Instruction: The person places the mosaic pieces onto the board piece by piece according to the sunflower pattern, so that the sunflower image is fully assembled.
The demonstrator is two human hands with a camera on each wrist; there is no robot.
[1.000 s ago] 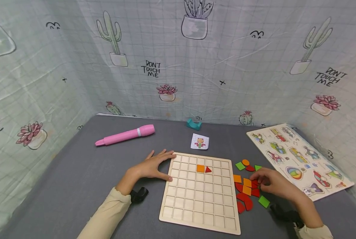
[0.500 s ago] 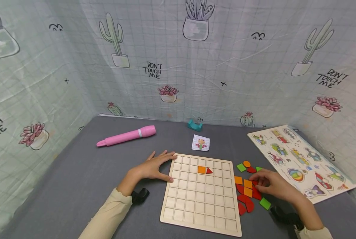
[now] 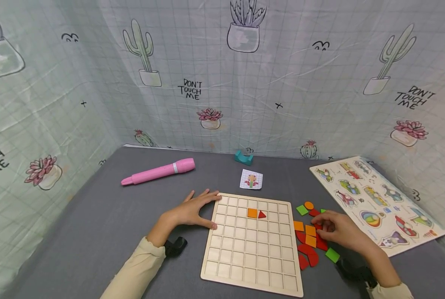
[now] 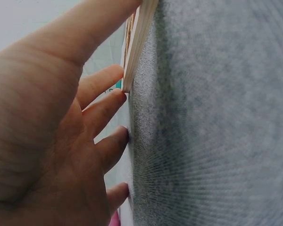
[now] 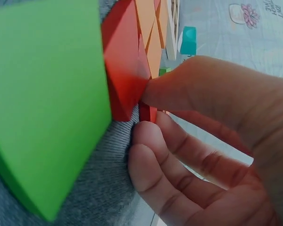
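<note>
A pale wooden grid board (image 3: pixel 241 249) lies flat on the table, with an orange square (image 3: pixel 252 213) and a small red triangle (image 3: pixel 262 214) in its upper cells. My left hand (image 3: pixel 187 211) rests at the board's upper left edge, fingers spread, thumb and fingertips touching the rim. Right of the board, my right hand (image 3: pixel 340 229) is down among loose flat pieces. In the right wrist view, its thumb and fingers pinch a small red piece (image 5: pixel 147 113), whose shape is mostly hidden. Beside it lie a larger red piece (image 5: pixel 125 59) and a green square (image 5: pixel 49 99).
Orange squares (image 3: pixel 310 241), red curved pieces (image 3: pixel 306 249) and a green square (image 3: pixel 302 210) lie beside the board. A printed pattern card (image 3: pixel 251 179), a teal holder (image 3: pixel 243 158) and a pink pen-shaped object (image 3: pixel 159 172) are behind it. A picture puzzle board (image 3: pixel 375 203) lies right.
The right hand's fingers have shifted slightly among the red pieces, and a red piece beside them has moved a little. The left hand stays on the board's edge.
</note>
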